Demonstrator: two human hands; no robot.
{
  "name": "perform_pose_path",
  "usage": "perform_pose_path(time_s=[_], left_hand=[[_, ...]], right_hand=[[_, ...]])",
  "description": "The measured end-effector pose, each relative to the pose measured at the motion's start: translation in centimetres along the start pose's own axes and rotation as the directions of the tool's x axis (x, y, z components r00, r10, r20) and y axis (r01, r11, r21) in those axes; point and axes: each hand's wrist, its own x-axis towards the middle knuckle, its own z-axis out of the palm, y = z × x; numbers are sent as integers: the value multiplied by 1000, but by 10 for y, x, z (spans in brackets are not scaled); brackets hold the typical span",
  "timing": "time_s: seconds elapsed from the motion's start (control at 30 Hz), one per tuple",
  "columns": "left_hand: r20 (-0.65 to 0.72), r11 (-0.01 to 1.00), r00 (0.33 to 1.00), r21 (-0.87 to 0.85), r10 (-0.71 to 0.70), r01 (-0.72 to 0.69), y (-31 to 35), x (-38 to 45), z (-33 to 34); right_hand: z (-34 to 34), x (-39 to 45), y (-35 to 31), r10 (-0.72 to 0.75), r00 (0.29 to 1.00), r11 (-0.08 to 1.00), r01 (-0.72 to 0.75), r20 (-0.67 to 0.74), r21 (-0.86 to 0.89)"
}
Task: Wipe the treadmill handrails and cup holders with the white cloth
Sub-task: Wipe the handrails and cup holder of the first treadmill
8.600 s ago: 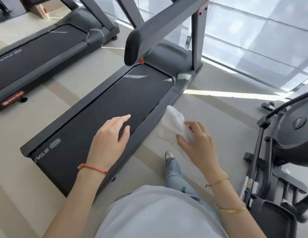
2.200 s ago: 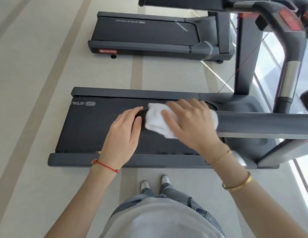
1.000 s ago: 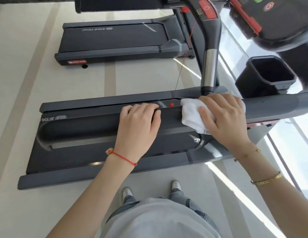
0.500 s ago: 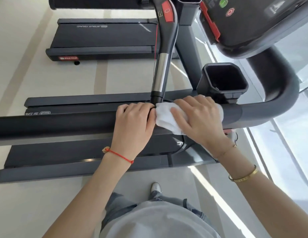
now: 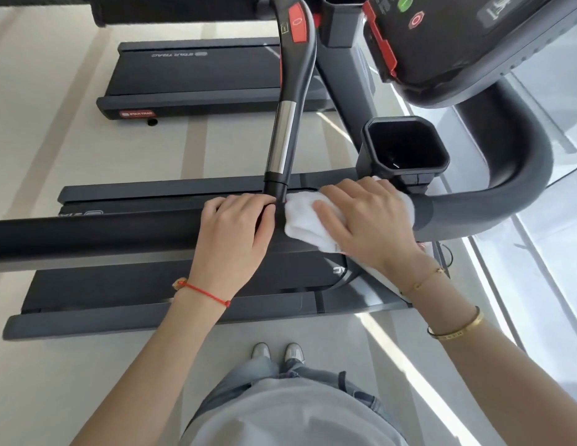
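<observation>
Head view: cup holder [image 5: 406,149] behind cloth-covered handrail [image 5: 87,235].

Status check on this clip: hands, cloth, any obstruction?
Right hand pressing white cloth onto near handrail. Left hand bare, gripping rail beside it. Cup holder just beyond, untouched. Nothing blocking.

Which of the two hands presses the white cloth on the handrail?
The right hand, with gold bracelets, lies flat on the white cloth. The left hand, with a red string, grips the bare handrail.
</observation>
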Motion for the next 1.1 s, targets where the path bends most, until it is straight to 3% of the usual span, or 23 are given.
perform_pose_path(time_s=[0.07,0.17,0.27,0.37,0.47,0.57,0.77,0.93,1.1], left_hand=[[12,1000,1000,0,1,-1,-1,0,-1],[18,1000,1000,-2,9,-9,-3,0,-1],[7,1000,1000,-13,9,-8,-2,0,-1],[10,1000,1000,-10,8,-8,-1,0,-1],[19,1000,1000,-9,8,-8,-1,-1,-1],[21,1000,1000,-7,1,-1,-1,-1,-2],[14,1000,1000,-13,6,-6,-4,-1,-3],[-24,998,999,38,-42,43,-23,-8,-14],[-70,995,994,53,-82,86,-52,-21,-29]], right_hand=[[2,0,-5,-83,996,996,82,44,26],[-1,-9,11,-158,988,985,157,2,67],[-5,-17,34,-13,998,999,15,-58,35],[-3,-6,17,104,991,995,-105,-79,1],[5,5,-16,-26,1000,999,26,-4,39],[3,1,-7,-109,994,992,107,25,71],[-6,-10,23,35,999,998,-34,-19,44],[-2,-10,-2,-67,994,998,65,88,28],[8,3,-51,-120,989,992,117,85,39]])
